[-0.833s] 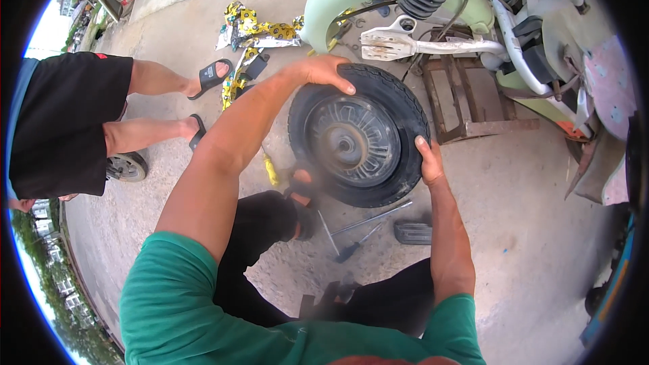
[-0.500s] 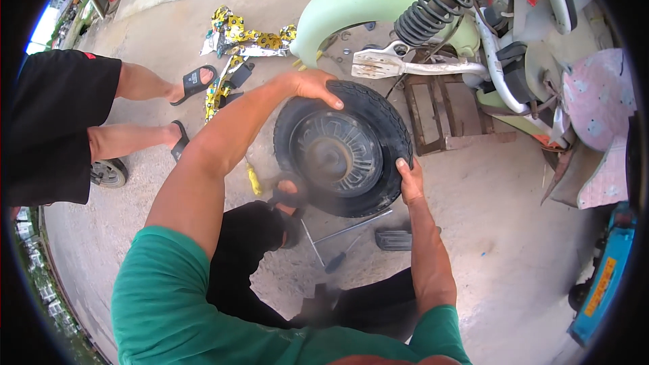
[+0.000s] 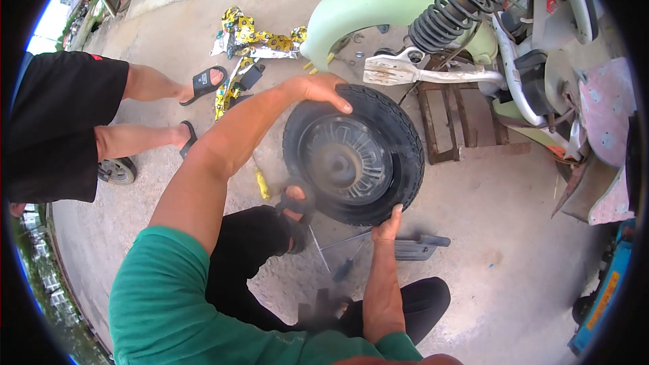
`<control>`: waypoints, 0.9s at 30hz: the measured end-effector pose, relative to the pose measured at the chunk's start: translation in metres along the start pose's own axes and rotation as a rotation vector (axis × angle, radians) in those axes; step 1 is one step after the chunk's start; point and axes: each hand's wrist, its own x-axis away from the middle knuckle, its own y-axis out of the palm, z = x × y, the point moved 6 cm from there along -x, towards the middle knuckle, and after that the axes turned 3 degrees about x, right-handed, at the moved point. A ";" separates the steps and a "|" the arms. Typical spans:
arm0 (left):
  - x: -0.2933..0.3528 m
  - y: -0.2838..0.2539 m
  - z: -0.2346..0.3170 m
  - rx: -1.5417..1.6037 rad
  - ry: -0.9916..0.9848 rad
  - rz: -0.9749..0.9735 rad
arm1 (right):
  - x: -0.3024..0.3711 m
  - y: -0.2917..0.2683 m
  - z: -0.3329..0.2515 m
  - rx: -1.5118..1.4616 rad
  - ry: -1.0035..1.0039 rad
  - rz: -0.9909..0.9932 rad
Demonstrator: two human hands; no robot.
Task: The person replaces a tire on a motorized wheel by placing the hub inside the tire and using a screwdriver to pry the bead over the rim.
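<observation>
Between my hands is a black scooter wheel (image 3: 343,161), its tyre mounted on a dusty grey hub with ribs around the middle. My left hand (image 3: 327,92) is closed over the tyre's upper edge, thumb on the near sidewall. At the lower right edge of the tyre, my right hand (image 3: 388,224) grips it with the thumb up; its other fingers are mostly hidden behind. Just above the wheel is the white swing arm (image 3: 399,67) of a scooter, beside a pale green mudguard (image 3: 372,1) and a black coil spring (image 3: 439,20).
A wooden frame (image 3: 460,122) sits under the scooter. Near my feet lie a metal wrench (image 3: 321,250), a dark pedal-like part (image 3: 414,249) and a yellow-handled tool (image 3: 262,184). Yellow patterned wrapping (image 3: 260,39) is on the concrete. Another person's sandalled foot (image 3: 208,82) stands at left.
My right hand has shifted down and left along the tyre's edge. The wheel sits slightly lower and farther right in view. My left hand keeps its hold.
</observation>
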 end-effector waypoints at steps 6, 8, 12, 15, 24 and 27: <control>-0.006 -0.005 -0.004 -0.037 0.022 0.063 | -0.018 0.001 0.003 0.024 0.026 -0.060; -0.007 -0.013 -0.016 -0.054 0.069 0.165 | -0.021 0.011 -0.003 0.056 0.045 -0.029; 0.009 -0.008 -0.051 0.362 -0.052 0.143 | -0.041 0.029 -0.052 0.276 0.091 0.004; 0.030 -0.001 -0.115 0.589 -0.047 0.221 | -0.057 0.074 -0.101 0.456 0.069 -0.053; 0.063 0.043 -0.138 0.794 -0.064 0.345 | -0.093 0.090 -0.144 0.730 0.111 -0.157; 0.066 0.049 -0.139 0.895 0.035 0.384 | -0.099 0.094 -0.146 0.737 0.109 -0.213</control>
